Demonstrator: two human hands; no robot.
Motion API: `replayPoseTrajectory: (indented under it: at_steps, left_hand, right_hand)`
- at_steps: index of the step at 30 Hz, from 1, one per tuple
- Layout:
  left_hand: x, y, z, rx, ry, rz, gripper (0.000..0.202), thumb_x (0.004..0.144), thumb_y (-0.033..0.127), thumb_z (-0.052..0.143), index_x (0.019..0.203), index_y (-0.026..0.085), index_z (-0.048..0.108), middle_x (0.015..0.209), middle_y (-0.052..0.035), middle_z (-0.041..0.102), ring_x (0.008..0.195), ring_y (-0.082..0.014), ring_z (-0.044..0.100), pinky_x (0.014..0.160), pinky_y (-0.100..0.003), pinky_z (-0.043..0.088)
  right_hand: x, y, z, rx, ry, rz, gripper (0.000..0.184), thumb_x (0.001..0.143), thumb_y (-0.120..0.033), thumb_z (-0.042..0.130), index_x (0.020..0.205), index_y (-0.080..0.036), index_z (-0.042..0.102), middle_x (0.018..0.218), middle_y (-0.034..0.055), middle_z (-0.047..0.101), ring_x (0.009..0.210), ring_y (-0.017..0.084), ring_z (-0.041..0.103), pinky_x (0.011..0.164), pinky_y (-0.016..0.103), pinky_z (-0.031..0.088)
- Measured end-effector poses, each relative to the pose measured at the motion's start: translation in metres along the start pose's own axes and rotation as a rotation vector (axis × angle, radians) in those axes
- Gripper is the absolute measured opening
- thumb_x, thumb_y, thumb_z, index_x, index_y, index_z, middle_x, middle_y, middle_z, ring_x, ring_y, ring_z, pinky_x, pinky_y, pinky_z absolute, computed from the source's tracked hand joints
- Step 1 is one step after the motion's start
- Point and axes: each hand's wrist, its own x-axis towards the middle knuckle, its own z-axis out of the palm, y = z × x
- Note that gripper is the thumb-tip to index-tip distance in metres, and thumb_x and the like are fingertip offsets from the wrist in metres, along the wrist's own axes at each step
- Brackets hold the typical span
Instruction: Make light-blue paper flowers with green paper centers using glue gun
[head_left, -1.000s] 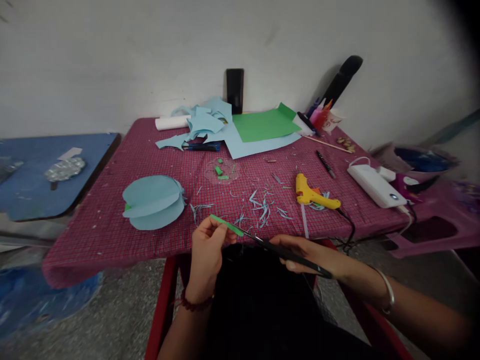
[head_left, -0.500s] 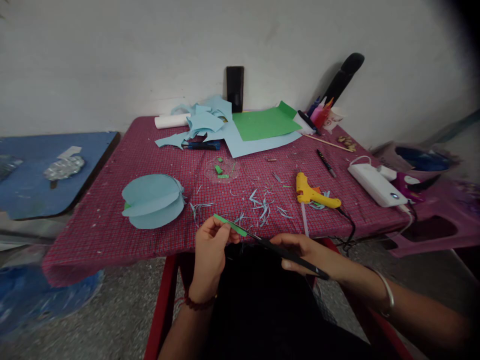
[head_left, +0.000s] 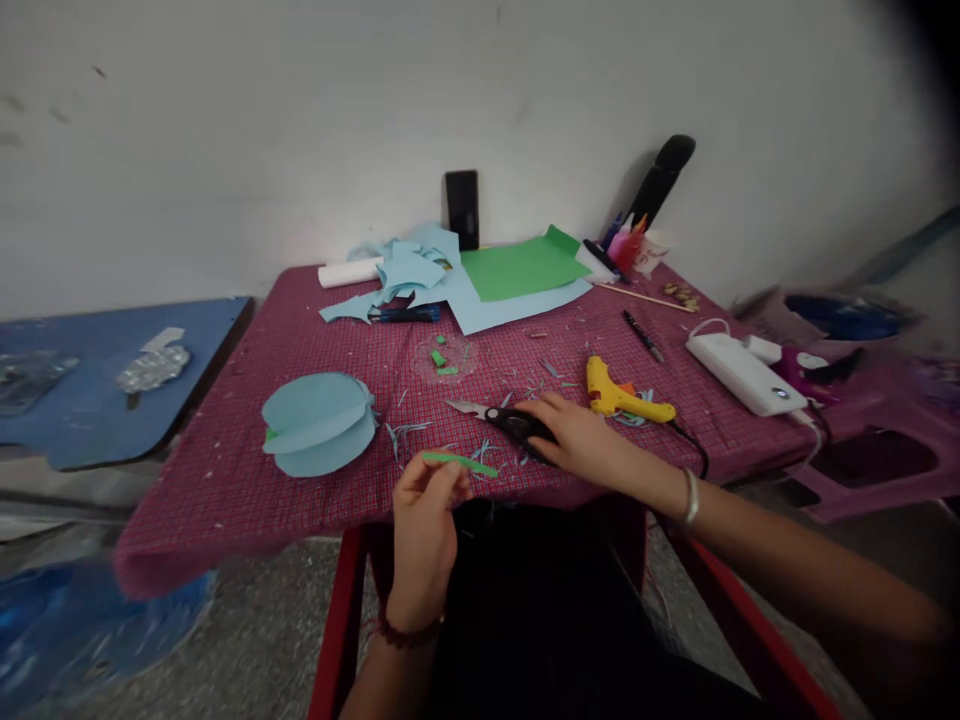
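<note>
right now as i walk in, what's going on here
A person's left hand pinches a green paper strip near the front edge of the table. Their right hand is on black-handled scissors; how firmly is unclear. A layered blue paper shape sits to the left, a yellow glue gun to the right.

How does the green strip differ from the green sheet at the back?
The green strip is narrow, while the green sheet is broad. The left hand holds the strip; the sheet lies on light blue paper. One corner of the sheet bends up; the strip looks straight. Both are green.
</note>
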Motion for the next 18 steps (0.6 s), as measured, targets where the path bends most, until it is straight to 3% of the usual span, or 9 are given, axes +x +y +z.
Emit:
replayPoseTrajectory:
  at_steps: [3,6,9,11,14,18]
  left_hand:
    - [-0.001,-0.001,-0.001,-0.010,0.028,0.019,0.011,0.068,0.021,0.073,0.066,0.017,0.063,0.058,0.0048,0.059,0.054,-0.0077,0.053,0.053,-0.019,0.044]
    - [-0.004,-0.005,0.002,-0.002,0.031,0.045,0.011,0.071,0.023,0.072,0.066,0.017,0.063,0.059,0.0049,0.058,0.055,-0.0074,0.051,0.055,-0.019,0.043]
    - [-0.006,-0.009,0.006,0.016,0.007,0.066,0.013,0.073,0.024,0.071,0.065,0.017,0.063,0.058,0.0049,0.056,0.055,-0.0075,0.049,0.056,-0.019,0.042]
    - [-0.005,-0.009,0.005,0.044,-0.043,0.035,0.009,0.071,0.023,0.072,0.069,0.017,0.066,0.059,0.0042,0.057,0.056,-0.0080,0.050,0.056,-0.019,0.042]
    - [0.003,0.000,-0.008,0.086,-0.093,-0.009,0.018,0.065,0.019,0.073,0.083,0.019,0.070,0.068,0.0018,0.064,0.060,-0.0103,0.055,0.058,-0.021,0.044]
    - [0.010,0.018,-0.025,0.281,0.009,0.227,0.013,0.070,0.019,0.069,0.082,0.021,0.070,0.077,0.0009,0.066,0.073,-0.0122,0.058,0.067,-0.021,0.044]
  right_hand:
    - [0.008,-0.011,0.007,0.012,0.112,-0.121,0.036,0.082,-0.010,0.057,0.117,-0.018,0.061,0.112,0.0111,0.059,0.106,0.025,0.055,0.095,0.044,0.042]
    - [0.001,-0.035,0.014,0.326,0.159,-0.205,0.029,0.082,-0.020,0.065,0.111,-0.020,0.061,0.107,0.0083,0.061,0.103,0.023,0.056,0.091,0.040,0.044]
    - [-0.003,-0.055,0.021,0.586,0.176,-0.144,0.008,0.084,-0.024,0.063,0.089,-0.019,0.062,0.086,0.0026,0.061,0.083,0.017,0.058,0.078,0.032,0.046]
    - [0.001,-0.060,0.021,0.660,0.209,-0.080,0.009,0.084,-0.023,0.059,0.077,-0.018,0.059,0.075,-0.0001,0.058,0.072,0.014,0.054,0.070,0.028,0.044]
    - [0.010,-0.055,0.011,0.655,0.151,-0.007,0.010,0.083,-0.021,0.056,0.073,-0.018,0.056,0.068,-0.0024,0.054,0.063,0.011,0.049,0.060,0.024,0.040]
    - [0.016,-0.050,-0.007,0.397,-0.021,-0.074,0.008,0.079,-0.013,0.054,0.073,-0.018,0.058,0.071,-0.0011,0.058,0.065,0.012,0.052,0.063,0.024,0.040]
